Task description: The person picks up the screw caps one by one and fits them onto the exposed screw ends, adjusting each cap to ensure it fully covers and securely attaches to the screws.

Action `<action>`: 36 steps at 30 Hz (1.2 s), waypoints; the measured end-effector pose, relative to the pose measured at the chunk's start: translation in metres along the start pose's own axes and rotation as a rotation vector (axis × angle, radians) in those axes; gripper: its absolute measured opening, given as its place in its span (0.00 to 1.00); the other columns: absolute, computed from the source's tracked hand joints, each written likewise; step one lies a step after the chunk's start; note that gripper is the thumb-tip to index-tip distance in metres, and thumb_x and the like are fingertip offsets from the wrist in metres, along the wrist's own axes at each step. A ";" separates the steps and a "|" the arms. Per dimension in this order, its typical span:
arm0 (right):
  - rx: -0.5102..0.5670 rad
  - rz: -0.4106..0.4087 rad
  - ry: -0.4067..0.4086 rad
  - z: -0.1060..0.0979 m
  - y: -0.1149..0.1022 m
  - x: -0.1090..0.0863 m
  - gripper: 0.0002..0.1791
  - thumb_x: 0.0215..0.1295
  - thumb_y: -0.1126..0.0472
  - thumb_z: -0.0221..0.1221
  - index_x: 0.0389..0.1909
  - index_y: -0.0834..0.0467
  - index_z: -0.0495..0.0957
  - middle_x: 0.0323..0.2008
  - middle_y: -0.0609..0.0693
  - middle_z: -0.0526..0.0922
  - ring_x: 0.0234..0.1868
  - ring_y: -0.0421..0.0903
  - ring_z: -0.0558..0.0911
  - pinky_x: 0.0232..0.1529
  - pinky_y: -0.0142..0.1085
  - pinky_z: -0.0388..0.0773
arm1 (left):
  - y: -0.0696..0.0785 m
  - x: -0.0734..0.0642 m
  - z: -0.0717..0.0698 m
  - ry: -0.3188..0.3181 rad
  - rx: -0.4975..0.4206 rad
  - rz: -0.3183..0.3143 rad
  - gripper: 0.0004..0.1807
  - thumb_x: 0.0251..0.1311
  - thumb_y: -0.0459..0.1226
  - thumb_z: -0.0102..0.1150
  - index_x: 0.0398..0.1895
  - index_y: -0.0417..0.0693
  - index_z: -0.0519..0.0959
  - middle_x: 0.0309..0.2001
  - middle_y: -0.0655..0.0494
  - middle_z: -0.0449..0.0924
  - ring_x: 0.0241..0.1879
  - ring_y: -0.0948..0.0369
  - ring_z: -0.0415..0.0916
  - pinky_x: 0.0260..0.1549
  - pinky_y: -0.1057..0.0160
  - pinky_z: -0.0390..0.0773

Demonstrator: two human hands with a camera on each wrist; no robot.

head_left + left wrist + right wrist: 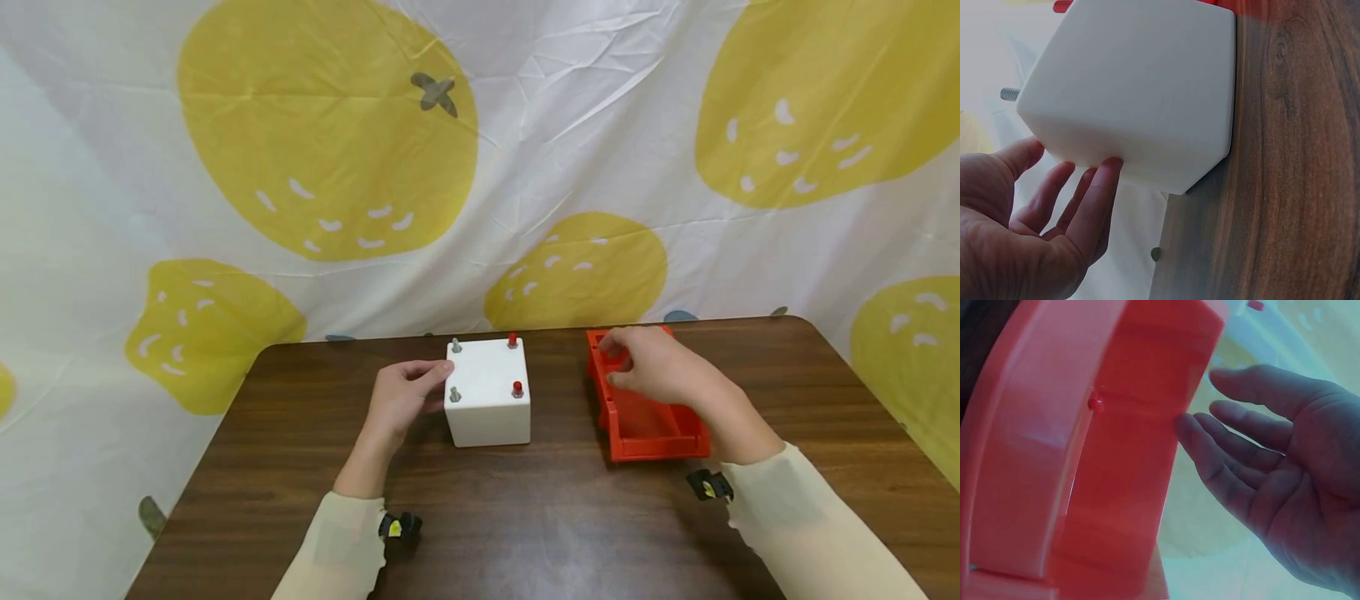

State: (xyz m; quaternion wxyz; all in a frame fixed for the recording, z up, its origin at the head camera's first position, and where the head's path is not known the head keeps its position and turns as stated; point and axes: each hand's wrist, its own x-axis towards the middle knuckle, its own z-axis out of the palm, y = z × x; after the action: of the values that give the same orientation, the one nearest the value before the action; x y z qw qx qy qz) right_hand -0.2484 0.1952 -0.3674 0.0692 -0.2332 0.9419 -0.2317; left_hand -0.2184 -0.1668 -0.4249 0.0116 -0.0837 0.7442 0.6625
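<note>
A white box (488, 392) stands on the table with upright threaded bolts at its top corners. The two right bolts carry red caps (517, 388); the two left bolts (454, 393) are bare metal. My left hand (405, 396) rests against the box's left side, its thumb at the top edge. In the left wrist view the fingertips (1110, 164) touch the side without wrapping round it. Over the red tray (660, 450) hovers my right hand (663, 362), fingers loosely bent, with nothing visible between them. A small red piece (1094, 402) shows in the tray in the right wrist view.
The brown wooden table (525, 517) ends at the back against a hanging white cloth (390, 300) printed with yellow fruit. The red tray stands to the right of the box, a strip of tabletop between them. Each wrist carries a black strap mount.
</note>
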 end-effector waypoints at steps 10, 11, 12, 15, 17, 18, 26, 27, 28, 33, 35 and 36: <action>0.011 0.025 -0.069 0.002 0.009 -0.005 0.23 0.65 0.68 0.71 0.59 0.70 0.78 0.49 0.60 0.84 0.36 0.46 0.80 0.46 0.47 0.85 | 0.000 0.002 -0.002 0.004 -0.011 -0.001 0.19 0.68 0.42 0.73 0.54 0.36 0.87 0.52 0.42 0.86 0.45 0.54 0.86 0.40 0.56 0.91; 0.012 0.032 -0.082 0.003 0.010 -0.006 0.24 0.65 0.68 0.71 0.59 0.70 0.78 0.49 0.60 0.84 0.36 0.46 0.80 0.46 0.47 0.85 | 0.000 0.002 -0.002 0.004 -0.010 -0.001 0.20 0.68 0.42 0.73 0.54 0.36 0.87 0.52 0.42 0.86 0.45 0.54 0.86 0.41 0.55 0.91; 0.006 0.033 -0.091 0.004 0.010 -0.005 0.24 0.65 0.68 0.71 0.60 0.69 0.78 0.48 0.59 0.84 0.37 0.46 0.79 0.46 0.46 0.85 | 0.000 0.002 -0.003 0.004 -0.011 -0.002 0.20 0.68 0.42 0.73 0.54 0.36 0.87 0.52 0.42 0.86 0.46 0.53 0.86 0.42 0.53 0.90; -0.003 0.032 -0.126 0.008 0.011 -0.006 0.25 0.64 0.68 0.71 0.60 0.68 0.78 0.44 0.56 0.83 0.38 0.48 0.78 0.45 0.46 0.84 | -0.002 0.002 -0.005 0.005 -0.012 -0.009 0.20 0.68 0.43 0.73 0.55 0.36 0.87 0.53 0.42 0.86 0.46 0.53 0.86 0.46 0.49 0.89; -0.004 0.031 -0.147 0.011 0.012 -0.007 0.25 0.62 0.68 0.72 0.60 0.66 0.78 0.43 0.54 0.83 0.40 0.49 0.78 0.45 0.46 0.84 | -0.003 0.001 -0.006 0.004 -0.006 -0.014 0.21 0.68 0.44 0.74 0.55 0.37 0.87 0.53 0.42 0.85 0.46 0.54 0.86 0.47 0.48 0.89; 0.000 0.034 -0.158 0.012 0.012 -0.007 0.25 0.62 0.68 0.72 0.59 0.65 0.78 0.43 0.53 0.83 0.40 0.49 0.78 0.45 0.45 0.84 | -0.003 0.001 -0.007 0.003 -0.006 -0.015 0.21 0.67 0.44 0.74 0.55 0.37 0.87 0.53 0.42 0.85 0.46 0.54 0.86 0.47 0.48 0.89; -0.017 0.025 -0.226 0.029 0.013 -0.004 0.19 0.55 0.66 0.76 0.45 0.56 0.80 0.36 0.48 0.81 0.39 0.47 0.77 0.42 0.42 0.81 | -0.004 0.002 -0.009 0.005 -0.005 -0.004 0.21 0.68 0.44 0.74 0.54 0.37 0.87 0.53 0.42 0.85 0.46 0.53 0.85 0.45 0.50 0.90; -0.028 0.018 -0.228 0.031 0.013 -0.004 0.19 0.55 0.67 0.76 0.44 0.56 0.80 0.35 0.47 0.81 0.39 0.47 0.77 0.42 0.42 0.81 | -0.004 0.002 -0.008 0.004 -0.007 -0.002 0.21 0.68 0.44 0.74 0.54 0.37 0.87 0.53 0.42 0.85 0.46 0.53 0.85 0.45 0.50 0.90; -0.036 0.020 -0.229 0.034 0.014 -0.003 0.18 0.54 0.67 0.75 0.43 0.56 0.80 0.35 0.47 0.81 0.39 0.47 0.77 0.43 0.42 0.81 | -0.004 0.002 -0.008 0.002 -0.009 -0.001 0.21 0.68 0.44 0.74 0.54 0.37 0.87 0.53 0.42 0.85 0.46 0.53 0.86 0.45 0.50 0.90; -0.048 0.033 -0.234 0.040 0.016 -0.004 0.17 0.55 0.67 0.75 0.44 0.58 0.80 0.36 0.46 0.81 0.40 0.47 0.77 0.47 0.46 0.83 | -0.005 0.002 -0.007 -0.002 -0.007 -0.001 0.21 0.67 0.44 0.74 0.55 0.37 0.87 0.53 0.42 0.85 0.46 0.54 0.86 0.45 0.51 0.90; -0.054 0.041 -0.234 0.041 0.017 -0.005 0.18 0.56 0.67 0.75 0.45 0.58 0.80 0.36 0.47 0.81 0.41 0.49 0.78 0.49 0.49 0.83 | -0.004 0.002 -0.007 0.001 -0.004 0.001 0.21 0.68 0.44 0.74 0.55 0.37 0.87 0.53 0.42 0.85 0.47 0.54 0.86 0.46 0.50 0.90; -0.060 0.045 -0.233 0.042 0.017 -0.005 0.18 0.56 0.67 0.75 0.45 0.59 0.80 0.37 0.47 0.81 0.42 0.49 0.78 0.50 0.50 0.83 | -0.004 0.002 -0.007 0.002 -0.004 0.001 0.21 0.68 0.44 0.74 0.55 0.37 0.87 0.53 0.43 0.85 0.47 0.53 0.86 0.47 0.49 0.89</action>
State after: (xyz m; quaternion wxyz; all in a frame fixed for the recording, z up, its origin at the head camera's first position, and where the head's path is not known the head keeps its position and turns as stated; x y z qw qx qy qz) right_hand -0.2412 0.1943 -0.4122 0.1763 -0.2394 0.9390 -0.1730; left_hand -0.2190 -0.1745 -0.4277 0.0105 -0.0841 0.7429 0.6640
